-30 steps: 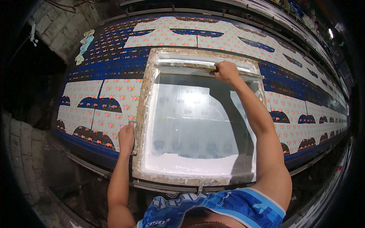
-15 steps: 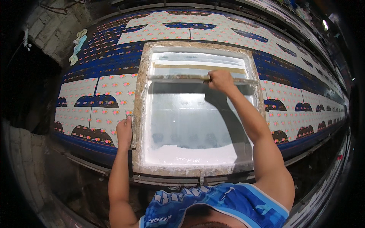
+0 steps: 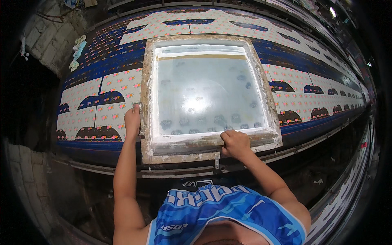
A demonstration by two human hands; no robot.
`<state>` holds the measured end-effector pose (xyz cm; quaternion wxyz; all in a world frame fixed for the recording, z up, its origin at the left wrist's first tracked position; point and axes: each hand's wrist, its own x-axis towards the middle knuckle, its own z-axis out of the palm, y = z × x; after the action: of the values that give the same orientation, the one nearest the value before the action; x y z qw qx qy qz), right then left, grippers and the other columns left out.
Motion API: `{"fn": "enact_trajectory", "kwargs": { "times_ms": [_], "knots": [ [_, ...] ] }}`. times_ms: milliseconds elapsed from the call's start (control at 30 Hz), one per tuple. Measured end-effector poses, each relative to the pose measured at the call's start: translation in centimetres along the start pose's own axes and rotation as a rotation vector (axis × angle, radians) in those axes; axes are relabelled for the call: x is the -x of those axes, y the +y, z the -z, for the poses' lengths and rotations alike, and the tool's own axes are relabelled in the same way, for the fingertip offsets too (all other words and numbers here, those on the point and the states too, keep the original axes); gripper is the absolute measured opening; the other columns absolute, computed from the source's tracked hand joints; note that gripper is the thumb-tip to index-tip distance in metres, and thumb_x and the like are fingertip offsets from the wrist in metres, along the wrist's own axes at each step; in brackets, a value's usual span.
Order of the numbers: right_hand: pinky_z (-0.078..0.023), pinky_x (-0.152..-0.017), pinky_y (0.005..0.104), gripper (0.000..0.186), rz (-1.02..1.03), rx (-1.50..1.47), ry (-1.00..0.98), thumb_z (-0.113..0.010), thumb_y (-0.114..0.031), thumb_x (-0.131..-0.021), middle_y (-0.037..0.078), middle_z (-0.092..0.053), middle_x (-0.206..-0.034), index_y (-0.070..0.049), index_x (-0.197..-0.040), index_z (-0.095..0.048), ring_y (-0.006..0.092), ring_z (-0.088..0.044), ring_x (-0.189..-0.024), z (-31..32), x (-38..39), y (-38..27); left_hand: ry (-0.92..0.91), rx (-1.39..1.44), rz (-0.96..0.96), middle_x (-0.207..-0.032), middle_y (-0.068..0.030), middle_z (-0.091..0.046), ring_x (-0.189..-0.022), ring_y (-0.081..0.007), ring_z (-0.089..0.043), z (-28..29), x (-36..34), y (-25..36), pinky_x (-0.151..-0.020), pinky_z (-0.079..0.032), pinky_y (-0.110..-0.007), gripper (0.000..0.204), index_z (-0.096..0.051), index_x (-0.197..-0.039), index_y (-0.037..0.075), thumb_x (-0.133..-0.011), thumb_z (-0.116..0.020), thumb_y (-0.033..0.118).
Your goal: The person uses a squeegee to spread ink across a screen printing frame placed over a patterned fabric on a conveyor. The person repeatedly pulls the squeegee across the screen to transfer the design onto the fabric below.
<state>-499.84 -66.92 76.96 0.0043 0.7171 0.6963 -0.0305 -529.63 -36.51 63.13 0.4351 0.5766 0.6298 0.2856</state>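
A screen-printing frame (image 3: 146, 94) with a pale, translucent mesh (image 3: 200, 81) lies flat on the long printing table. My right hand (image 3: 236, 144) is closed around the top of a wide squeegee (image 3: 188, 143), which lies across the near end of the frame, inside its rim. White paste (image 3: 204, 49) shows as a strip along the far inner edge. My left hand (image 3: 132, 121) is closed on a narrow bar (image 3: 141, 131) at the frame's left side. Faint dark motifs show through the mesh.
White fabric panels (image 3: 118, 116) with pink flowers and dark arched shapes cover the table on both sides and behind the frame. A metal rail (image 3: 98, 169) runs along the near edge. A pale cloth (image 3: 77, 53) hangs at the far left, by a block wall (image 3: 51, 47).
My right hand has drawn the squeegee from the far part of the mesh to its near end. The wide white paste band there is no longer visible. My left hand keeps its hold.
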Motion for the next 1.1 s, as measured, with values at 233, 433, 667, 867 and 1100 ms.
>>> {"fn": "enact_trajectory", "kwargs": {
  "times_ms": [233, 433, 667, 867, 1100],
  "knots": [
    [-0.056, -0.076, 0.039, 0.041, 0.055, -0.162, 0.225, -0.078, -0.035, -0.079, 0.012, -0.071, -0.095, -0.002, -0.1, -0.068, 0.03, -0.07, -0.09, 0.7, 3.2, -1.2, -0.02, -0.018, -0.023, -0.081, -0.0249, -0.068, -0.075, -0.0319, -0.063, -0.1, -0.1, 0.1, -0.073, -0.047, -0.045, 0.056, -0.066, -0.086, -0.011, -0.1, -0.055, 0.042],
    [-0.054, -0.077, 0.0442, 0.032, -0.502, -0.477, 0.387, -0.07, -0.031, -0.091, 0.019, -0.072, -0.093, -0.001, -0.101, -0.073, 0.0352, -0.071, -0.085, 2.9, 3.8, 11.1, -0.024, 0.015, -0.028, -0.081, -0.0204, -0.068, -0.074, -0.028, -0.061, 0.0, 0.0, 0.3, -0.073, -0.047, -0.042, 0.052, -0.066, -0.088, -0.01, -0.102, -0.054, 0.038],
    [-0.054, -0.073, 0.0446, 0.06, -0.876, -0.287, 0.222, -0.073, -0.052, -0.08, 0.023, -0.07, -0.078, 0.007, -0.086, -0.073, 0.0388, -0.07, -0.075, 1.8, 6.1, 24.6, -0.101, 0.218, 0.054, -0.082, -0.0107, -0.067, -0.073, -0.0171, -0.057, -0.3, -0.5, -0.2, -0.07, -0.047, -0.036, 0.047, -0.067, -0.092, -0.01, -0.103, -0.055, 0.034],
    [-0.053, -0.064, 0.0451, 0.061, -0.86, -0.244, 0.198, -0.076, -0.054, -0.071, 0.025, -0.066, -0.066, 0.007, -0.073, -0.072, 0.036, -0.069, -0.063, 1.1, 5.2, 24.7, -0.135, 0.35, 0.199, -0.088, -0.0104, -0.069, -0.076, -0.0178, -0.063, 1.2, -0.5, 1.4, -0.069, -0.049, -0.036, 0.038, -0.069, -0.098, -0.01, -0.101, -0.058, 0.027],
    [-0.051, -0.058, 0.044, 0.057, -0.835, -0.288, 0.302, -0.078, -0.051, -0.068, 0.024, -0.06, -0.055, 0.006, -0.065, -0.071, 0.0342, -0.065, -0.053, 1.9, 5.6, 26.4, -0.071, 0.387, 0.034, -0.088, -0.0103, -0.068, -0.074, -0.0157, -0.06, 2.8, -0.2, 8.3, -0.068, -0.047, -0.034, 0.033, -0.069, -0.091, -0.009, -0.1, -0.058, 0.02]
  ]
}}
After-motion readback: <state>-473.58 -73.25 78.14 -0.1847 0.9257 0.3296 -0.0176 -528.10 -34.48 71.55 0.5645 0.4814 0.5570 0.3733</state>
